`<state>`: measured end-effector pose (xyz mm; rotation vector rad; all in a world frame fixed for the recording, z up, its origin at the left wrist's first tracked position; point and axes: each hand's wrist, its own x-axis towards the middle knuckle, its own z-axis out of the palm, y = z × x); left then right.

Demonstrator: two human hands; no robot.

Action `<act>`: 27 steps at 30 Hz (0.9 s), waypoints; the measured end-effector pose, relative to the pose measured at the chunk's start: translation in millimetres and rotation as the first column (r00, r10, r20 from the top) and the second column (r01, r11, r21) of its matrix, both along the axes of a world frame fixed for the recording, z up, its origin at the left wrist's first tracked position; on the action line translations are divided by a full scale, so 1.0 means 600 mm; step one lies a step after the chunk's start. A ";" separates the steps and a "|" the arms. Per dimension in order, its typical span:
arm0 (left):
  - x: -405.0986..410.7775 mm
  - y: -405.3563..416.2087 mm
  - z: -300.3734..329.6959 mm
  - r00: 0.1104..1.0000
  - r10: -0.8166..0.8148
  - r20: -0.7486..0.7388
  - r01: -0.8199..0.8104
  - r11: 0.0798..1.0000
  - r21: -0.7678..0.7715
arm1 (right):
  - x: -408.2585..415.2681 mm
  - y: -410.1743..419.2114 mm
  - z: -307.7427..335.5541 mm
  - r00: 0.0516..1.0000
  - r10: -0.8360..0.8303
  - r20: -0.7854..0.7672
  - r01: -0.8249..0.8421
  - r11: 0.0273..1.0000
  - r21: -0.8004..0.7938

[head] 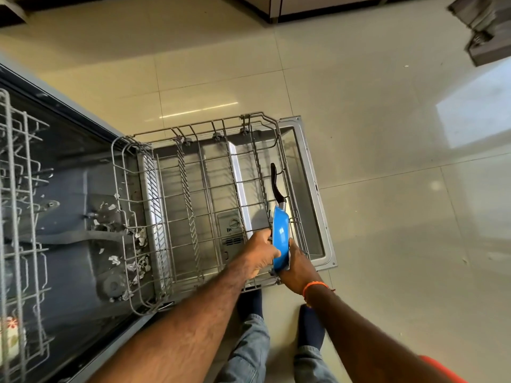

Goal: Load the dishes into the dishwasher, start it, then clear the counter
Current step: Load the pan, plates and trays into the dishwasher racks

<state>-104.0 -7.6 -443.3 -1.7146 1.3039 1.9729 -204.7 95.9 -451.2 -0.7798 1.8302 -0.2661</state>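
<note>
A blue frying pan (279,239) with a black handle (275,183) stands on its edge in the right side of the pulled-out lower rack (190,183). The rack sits over the open dishwasher door (312,189). My left hand (261,251) holds the pan's left face, fingers curled over its rim. My right hand (297,265) grips the pan's near edge from the right. The handle points away from me along the rack's right wall.
The upper rack (16,211) juts out at the far left, above the dark tub, where scraps of debris (132,244) lie. A patterned item (11,335) sits at the lower left. Tiled floor (401,161) spreads to the right; my feet stand below the door.
</note>
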 end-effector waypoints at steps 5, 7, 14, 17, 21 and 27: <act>-0.010 -0.008 0.001 0.975 0.211 -0.067 -0.204 0.975 0.092 | -0.010 -0.005 0.010 0.999 -0.013 -0.031 0.013 1.000 -0.009; -0.017 -0.014 0.007 0.972 0.226 -0.066 -0.219 0.971 0.101 | -0.015 -0.011 0.016 0.999 -0.015 -0.052 0.015 1.000 0.007; -0.017 -0.007 0.022 0.959 0.276 -0.060 -0.265 0.954 0.144 | -0.019 -0.030 0.035 0.995 0.044 -0.094 -0.036 0.996 0.084; -0.013 -0.009 0.020 0.966 0.251 -0.065 -0.240 0.960 0.142 | -0.024 -0.039 0.039 0.989 0.084 -0.119 -0.071 0.992 0.106; -0.001 -0.015 0.026 0.991 0.135 -0.007 -0.134 0.990 0.034 | -0.033 -0.049 0.049 0.986 0.097 -0.137 -0.080 0.989 0.121; 0.026 -0.037 0.107 0.980 -0.078 0.184 0.122 0.963 -0.241 | -0.042 -0.062 0.117 0.970 0.169 -0.176 -0.153 0.983 0.098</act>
